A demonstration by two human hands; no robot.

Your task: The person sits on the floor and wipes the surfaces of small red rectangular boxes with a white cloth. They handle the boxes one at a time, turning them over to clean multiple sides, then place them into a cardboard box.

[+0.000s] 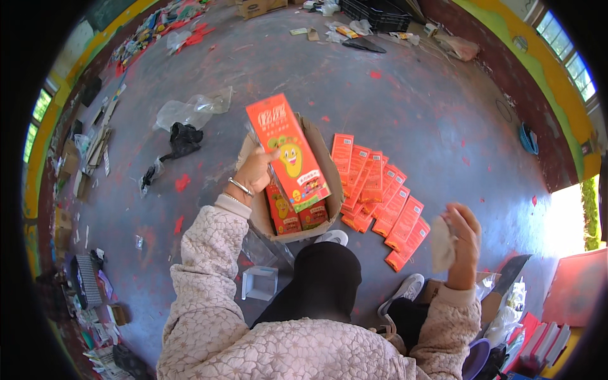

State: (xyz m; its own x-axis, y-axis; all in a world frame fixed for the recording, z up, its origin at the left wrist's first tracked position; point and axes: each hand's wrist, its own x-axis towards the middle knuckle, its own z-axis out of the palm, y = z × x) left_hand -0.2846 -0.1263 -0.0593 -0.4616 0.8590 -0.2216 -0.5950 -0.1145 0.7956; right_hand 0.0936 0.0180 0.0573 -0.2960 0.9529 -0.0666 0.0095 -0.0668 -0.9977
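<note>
The orange-red box (292, 136) with 1 smiling yellow cartoon fruit on its face is above the open cardboard carton (334, 172), tilted so its top end leans left. Whether it touches the rim cannot be told. The left hand (254, 170) grips it by the left edge, thumb across the front; the fingers behind are mostly hidden. Because that hold is at 1 edge only, the box could swing or slip if the thumb eases, and drop askew into the carton.

Below it, at least 2 matching packets (284, 214) lie inside the carton; a corner coming down on them could dent or jam.

To the right, similar orange packets (392, 209) lie in an overlapping fan on the floor (411, 114). They overlap loosely, so a brush from a sleeve or from the white shoe (410, 288) near them might spread the row.

Just beyond the fan, the right hand (465, 247) is curled around a whitish cloth (442, 244), clear of the box; with it occupied, it would probably be slow to catch a slip.

Farther out, a black plastic bag (183, 139) lies left of the carton.
</note>
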